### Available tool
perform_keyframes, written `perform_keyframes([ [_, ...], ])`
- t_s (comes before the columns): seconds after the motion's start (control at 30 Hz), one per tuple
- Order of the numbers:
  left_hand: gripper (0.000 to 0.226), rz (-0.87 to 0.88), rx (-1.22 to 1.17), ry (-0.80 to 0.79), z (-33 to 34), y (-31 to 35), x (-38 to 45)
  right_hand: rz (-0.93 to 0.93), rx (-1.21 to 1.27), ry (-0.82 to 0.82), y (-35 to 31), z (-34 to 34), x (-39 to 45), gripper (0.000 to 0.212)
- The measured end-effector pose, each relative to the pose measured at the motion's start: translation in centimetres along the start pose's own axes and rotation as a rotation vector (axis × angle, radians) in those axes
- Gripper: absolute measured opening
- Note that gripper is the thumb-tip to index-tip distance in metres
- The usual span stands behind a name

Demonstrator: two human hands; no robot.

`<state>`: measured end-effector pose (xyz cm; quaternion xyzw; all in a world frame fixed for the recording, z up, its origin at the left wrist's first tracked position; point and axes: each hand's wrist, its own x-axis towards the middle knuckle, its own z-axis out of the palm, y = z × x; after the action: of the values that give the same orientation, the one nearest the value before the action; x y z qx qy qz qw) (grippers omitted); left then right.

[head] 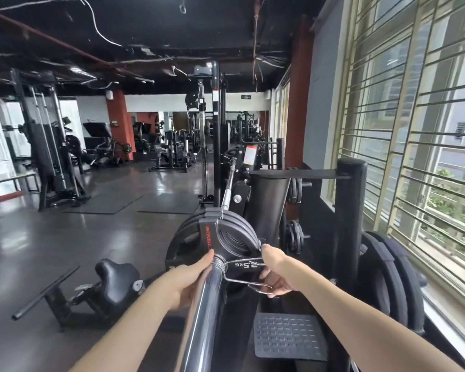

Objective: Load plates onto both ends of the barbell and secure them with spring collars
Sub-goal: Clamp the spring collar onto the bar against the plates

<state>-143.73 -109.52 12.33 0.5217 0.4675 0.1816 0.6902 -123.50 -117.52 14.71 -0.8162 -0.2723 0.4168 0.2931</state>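
The chrome barbell sleeve (208,299) runs from the bottom centre away from me. Several black plates (226,234) sit on it, the nearest one marked 2.5 KG. A wire spring collar (240,273) is on the sleeve, its coil right against that plate. My right hand (275,272) is closed around the collar's two handles at the right of the sleeve. My left hand (191,280) wraps the sleeve just behind the coil, thumb touching the plate. The bar's far end (230,181) recedes towards the rack.
A plate storage tree (350,210) with small plates (294,237) stands right of the bar, larger plates (392,280) leaning by the barred window. A black padded machine part (113,280) lies on the floor at left. A ribbed foot plate (287,336) sits below.
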Motion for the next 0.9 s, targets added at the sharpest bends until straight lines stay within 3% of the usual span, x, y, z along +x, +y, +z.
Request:
perform_keyframes([
  [0.13, 0.05, -0.094, 0.095, -0.094, -0.7, 0.4, -0.5, 0.004, 0.042, 0.006, -0.3, 0.0, 0.3, 0.037],
  [0.33, 0.041, -0.143, 0.039, -0.095, -0.6, 1.6, -0.2, 0.088, 0.323, 0.02, -0.2, 0.6, 1.1, 0.038],
  [0.53, 0.037, -0.11, -0.063, -0.067, 0.2, 0.9, -0.5, 0.056, 0.233, 0.025, -0.1, 0.5, 0.2, 0.035],
  [0.7, 0.037, -0.076, -0.109, -0.03, 0.7, 1.0, 0.0, 0.059, 0.372, -0.061, 0.1, 0.3, 1.1, 0.05],
  [0.8, 0.055, -0.024, 0.012, 0.055, 0.8, 0.5, -0.2, -0.08, -0.031, 0.155, -0.2, -0.2, 0.6, 0.065],
  [0.83, 0.067, 0.019, 0.151, 0.112, 0.8, 0.3, -0.3, -0.207, -0.16, 0.265, -0.3, -0.4, 0.6, 0.065],
  [0.9, 0.077, 0.154, 0.516, 0.31, 0.7, 1.0, -0.6, -0.468, -0.174, 0.331, -0.8, -1.1, 0.4, 0.062],
])
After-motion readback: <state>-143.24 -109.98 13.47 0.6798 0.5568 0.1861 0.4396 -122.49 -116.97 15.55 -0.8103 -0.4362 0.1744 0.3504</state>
